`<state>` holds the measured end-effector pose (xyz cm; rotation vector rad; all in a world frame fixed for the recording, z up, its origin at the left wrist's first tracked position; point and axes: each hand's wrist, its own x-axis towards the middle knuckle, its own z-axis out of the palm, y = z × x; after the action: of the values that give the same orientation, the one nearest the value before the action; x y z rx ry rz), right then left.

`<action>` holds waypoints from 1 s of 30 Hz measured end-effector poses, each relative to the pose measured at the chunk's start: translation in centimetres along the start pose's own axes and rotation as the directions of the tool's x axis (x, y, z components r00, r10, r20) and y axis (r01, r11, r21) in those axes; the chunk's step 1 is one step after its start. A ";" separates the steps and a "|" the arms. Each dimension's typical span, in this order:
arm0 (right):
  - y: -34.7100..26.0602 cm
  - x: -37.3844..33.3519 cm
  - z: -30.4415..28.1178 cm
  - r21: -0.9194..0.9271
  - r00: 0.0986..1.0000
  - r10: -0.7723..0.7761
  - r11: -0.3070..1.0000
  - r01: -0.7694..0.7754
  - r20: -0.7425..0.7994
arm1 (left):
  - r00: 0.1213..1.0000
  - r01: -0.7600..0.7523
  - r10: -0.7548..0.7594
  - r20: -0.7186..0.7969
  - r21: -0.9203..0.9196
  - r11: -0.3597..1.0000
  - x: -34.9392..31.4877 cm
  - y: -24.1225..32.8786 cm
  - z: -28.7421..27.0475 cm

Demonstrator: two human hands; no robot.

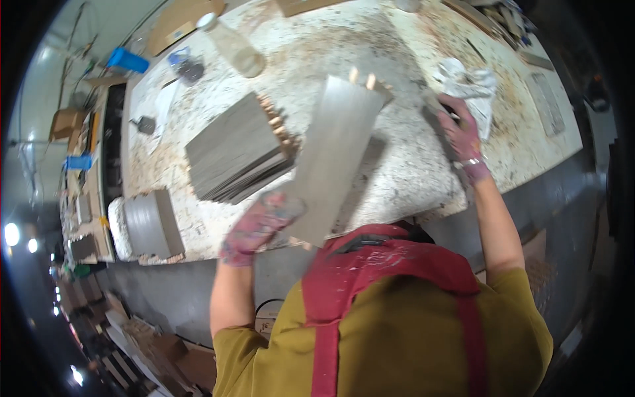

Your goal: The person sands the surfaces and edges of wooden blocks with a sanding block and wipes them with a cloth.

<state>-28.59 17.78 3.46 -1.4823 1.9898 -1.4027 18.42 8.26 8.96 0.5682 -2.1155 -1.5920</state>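
Observation:
A long grey board (338, 142) lies tilted across the middle, its lower end close to my body. My left hand (261, 221), in a paint-stained pink glove, grips the board's left edge near that end. Pale wooden pegs (354, 75) show at the far end. To its left is a fanned stack of similar grey boards (231, 149), with a row of pale pegs along its right side. My right hand (461, 131), gloved too, is curled beside a crumpled white rag (468, 83), above a narrow dark strip. What its fingers hold is partly hidden.
The stained white table (410, 192) bears a cloudy plastic bottle (241, 53), a small clear container (190, 69) and a blue cup (127, 61) toward the far left. A grey block (152, 223) stands at the left front edge. A flat grey piece (546, 102) lies far right.

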 end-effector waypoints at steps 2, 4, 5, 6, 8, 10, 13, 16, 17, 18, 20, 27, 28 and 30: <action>1.4 -1.4 -1.1 0.084 0.995 0.101 0.991 -0.100 -0.010 | 0.964 0.180 -0.188 -0.190 -0.055 0.982 -1.5 3.5 -3.6; 0.7 -2.5 -1.2 0.216 0.972 0.235 0.948 -0.232 0.012 | 0.807 0.445 -0.442 -0.391 -0.088 0.891 1.4 8.4 -6.3; 0.5 -2.9 -1.1 0.221 0.969 0.245 0.946 -0.237 -0.009 | 0.836 0.424 -0.310 -0.453 0.174 0.889 2.5 9.0 -7.6; 0.0 -3.1 -0.6 0.235 0.973 0.232 0.946 -0.225 0.000 | 0.859 0.396 -0.164 -0.485 0.426 0.813 2.8 9.8 -8.6; -1.1 -3.6 0.7 0.296 0.964 0.261 0.918 -0.263 0.047 | 0.857 0.420 -0.042 -0.513 0.650 0.633 3.0 8.6 -9.9; -3.4 -3.6 1.9 0.237 0.970 0.223 0.942 -0.240 0.094 | 0.914 0.324 0.140 -0.381 0.892 0.317 2.5 5.3 -12.5; -3.0 -4.0 2.7 0.222 0.992 0.056 0.972 -0.080 0.114 | 0.981 0.181 0.074 -0.179 0.983 -0.021 2.8 3.3 -13.2; -3.6 -4.3 2.4 0.102 0.985 0.044 0.993 -0.061 0.167 | 0.987 0.159 0.006 -0.159 0.987 -0.003 3.6 4.3 -12.6; -3.2 -4.6 2.4 0.125 0.987 0.051 0.990 -0.070 0.152 | 0.988 0.144 -0.066 -0.143 0.989 0.015 3.7 4.5 -13.0; -2.9 -4.7 2.5 0.153 0.989 0.050 0.986 -0.072 0.142 | 0.987 0.146 -0.066 -0.145 0.989 0.015 3.6 4.4 -13.2; -2.7 -5.2 2.6 0.179 0.991 0.055 0.981 -0.076 0.122 | 0.981 0.185 -0.104 -0.165 0.957 0.223 3.9 4.0 -13.7; -3.9 -4.9 2.6 0.107 0.984 0.065 0.991 -0.084 0.166 | 0.925 0.361 -0.249 -0.286 0.865 0.348 6.7 4.1 -12.9; -3.6 -5.1 2.4 0.092 0.985 0.084 0.991 -0.099 0.154 | 0.956 0.261 -0.142 -0.257 0.965 0.008 7.4 4.3 -12.3; -2.1 -5.6 2.2 0.098 0.991 0.085 0.991 -0.096 0.107 | 0.971 0.137 0.111 -0.214 0.870 0.473 10.1 5.4 -7.6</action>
<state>-23.47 21.43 2.47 -1.3730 1.8692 -1.3423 14.07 -1.95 17.02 1.0253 -2.6070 -0.2080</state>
